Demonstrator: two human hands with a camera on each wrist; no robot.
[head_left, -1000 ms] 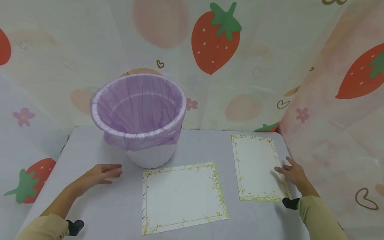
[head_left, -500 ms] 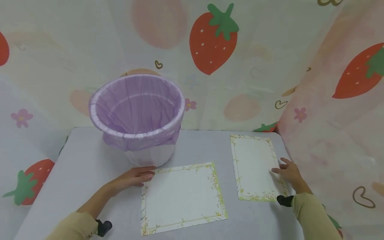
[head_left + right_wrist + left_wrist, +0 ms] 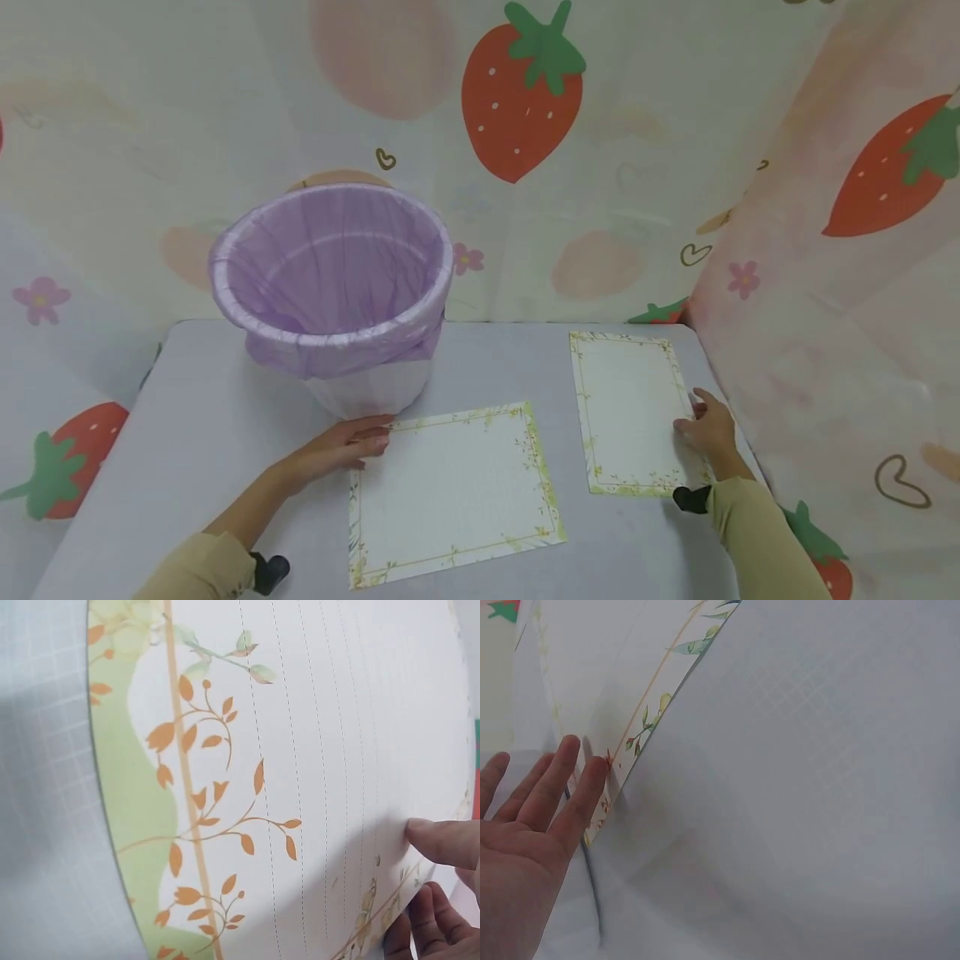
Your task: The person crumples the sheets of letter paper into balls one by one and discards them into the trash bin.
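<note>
Two sheets of lined writing paper with leafy printed borders lie on the table (image 3: pixel 300 533). My left hand (image 3: pixel 337 448) is at the far left corner of the sideways sheet (image 3: pixel 457 492). Its fingers (image 3: pixel 551 784) look straight and spread in the left wrist view, fingertips over the paper's corner. At the right edge of the upright sheet (image 3: pixel 626 408) my right hand (image 3: pixel 708 425) pinches the paper. The right wrist view shows the thumb (image 3: pixel 450 841) on the sheet's face and the other fingers (image 3: pixel 442 919) curled at its edge.
A white bin (image 3: pixel 375 385) lined with a purple bag stands at the back left, behind the sideways sheet. A strawberry-print cloth (image 3: pixel 600 167) hangs behind the table and along its right side.
My left hand has moved right, from beside the bin to the corner of the sideways sheet. My right hand's thumb and fingers have closed at the edge of the upright sheet.
</note>
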